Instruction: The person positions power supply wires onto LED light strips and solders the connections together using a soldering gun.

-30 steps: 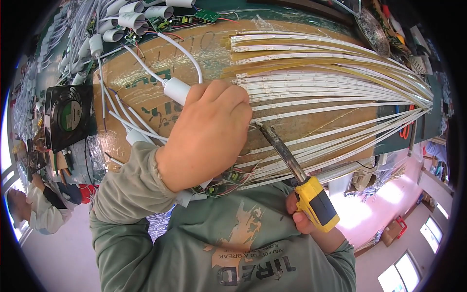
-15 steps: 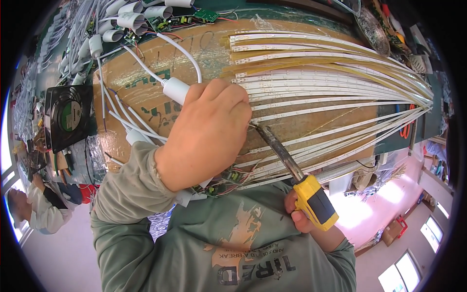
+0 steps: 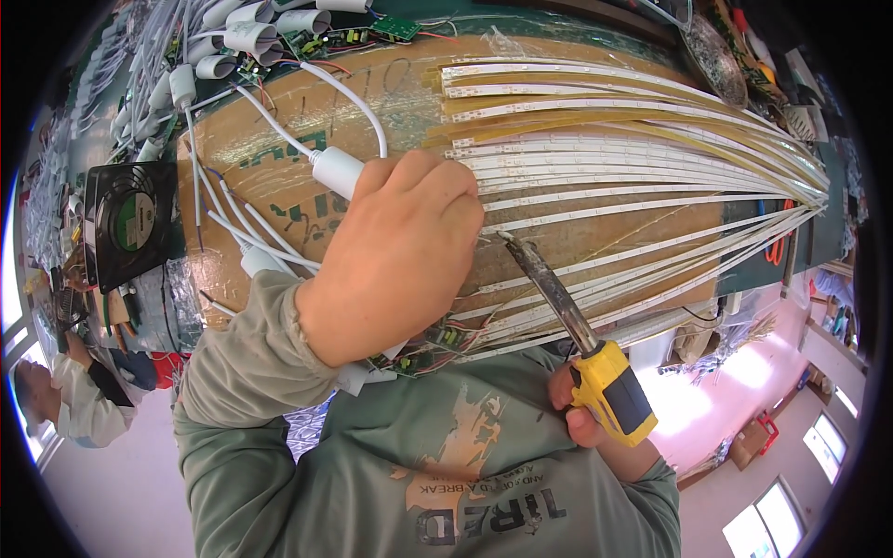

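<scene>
My left hand (image 3: 395, 256) is closed, its fingers curled down at the near ends of the white LED strips (image 3: 595, 166); the back of the hand hides what it grips. A white cylindrical housing with a cable (image 3: 335, 174) sticks out past its knuckles. My right hand (image 3: 575, 414) wraps round the yellow and black handle of a soldering iron (image 3: 558, 302). The iron's dark metal tip points up and left, a short way from my left fingertips and apart from the nearest strip end. Below my left hand, green circuit boards with thin wires (image 3: 419, 353) show partly.
A black square fan (image 3: 132, 226) stands at the left of the bench (image 3: 251, 139). White housings, cables and circuit boards (image 3: 251, 42) crowd the far left. Orange-handled scissors (image 3: 777, 246) lie under the strips' gathered right end. Another person (image 3: 88, 395) is at the far left.
The soldering iron has moved slightly right and down, its tip drawing away from my left fingertips and the strip end. My left hand has barely moved.
</scene>
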### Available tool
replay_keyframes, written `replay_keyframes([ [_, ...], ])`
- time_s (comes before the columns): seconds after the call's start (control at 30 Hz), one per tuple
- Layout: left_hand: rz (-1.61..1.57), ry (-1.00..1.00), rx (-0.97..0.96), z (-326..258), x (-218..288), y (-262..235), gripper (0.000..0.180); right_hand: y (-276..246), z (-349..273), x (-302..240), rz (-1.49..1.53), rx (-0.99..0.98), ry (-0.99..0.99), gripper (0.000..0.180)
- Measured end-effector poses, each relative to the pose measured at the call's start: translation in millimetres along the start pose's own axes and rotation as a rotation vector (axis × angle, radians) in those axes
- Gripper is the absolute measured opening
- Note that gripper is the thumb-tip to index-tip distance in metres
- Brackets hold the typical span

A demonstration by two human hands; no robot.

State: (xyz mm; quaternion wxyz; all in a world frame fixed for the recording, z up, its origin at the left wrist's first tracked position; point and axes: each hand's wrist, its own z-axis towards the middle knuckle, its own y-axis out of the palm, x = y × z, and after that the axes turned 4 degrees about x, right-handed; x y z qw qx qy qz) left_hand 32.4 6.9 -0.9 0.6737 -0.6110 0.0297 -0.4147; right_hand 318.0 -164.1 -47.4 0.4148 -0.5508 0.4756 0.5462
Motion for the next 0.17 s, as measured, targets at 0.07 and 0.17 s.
replay_keyframes([
  [0.07, -0.001, 0.001, 0.003, -0.3, -0.1, 0.3, 0.017, -0.9, -3.9, 4.2, 0.012, 0.005, -0.005, 0.022],
  [0.17, 0.002, -0.006, -0.002, -0.8, 0.1, -0.1, 0.017, -4.0, -5.5, 5.9, 0.032, 0.000, 0.007, 0.025],
])
